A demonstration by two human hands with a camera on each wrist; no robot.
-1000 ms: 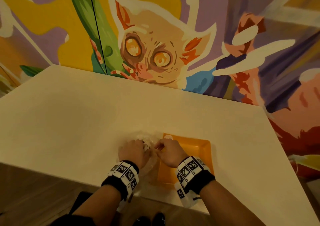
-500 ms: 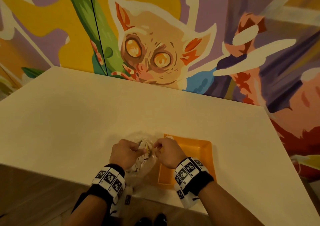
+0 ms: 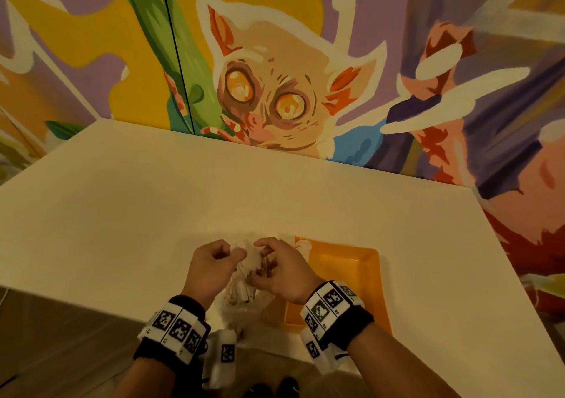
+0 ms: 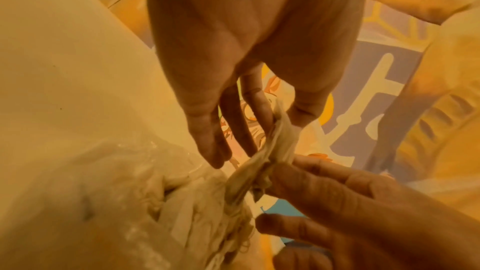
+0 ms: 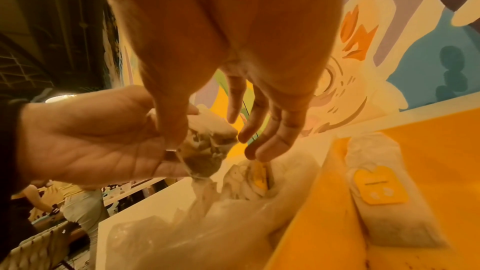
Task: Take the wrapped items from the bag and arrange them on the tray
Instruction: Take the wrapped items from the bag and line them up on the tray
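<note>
At the near edge of the table, a clear plastic bag [image 3: 244, 303] lies just left of an orange tray [image 3: 351, 275]. Above the bag's mouth, my left hand [image 3: 232, 254] and right hand [image 3: 263, 260] both pinch one wrapped item [image 3: 250, 260], a pale crinkled packet with dark contents. In the left wrist view, thumb and forefinger of the left hand [image 4: 281, 126] nip the twisted wrapper [image 4: 272, 151]. My right hand [image 5: 207, 141] presses its thumb on the packet [image 5: 210, 145]. More packets sit inside the bag [image 5: 257, 178]. One wrapped item [image 5: 376, 188] with a yellow label lies on the tray [image 5: 428, 151].
The white table [image 3: 153, 214] stretches away to a painted mural wall [image 3: 275, 92]. Its near edge runs just below my wrists, and the bag hangs partly over it. People and chairs [image 5: 64, 213] show beyond the table's left side.
Both hands were down on the bag, then pulled its mouth apart. Now they have come together slightly higher, with a wrapped item pinched between them.
</note>
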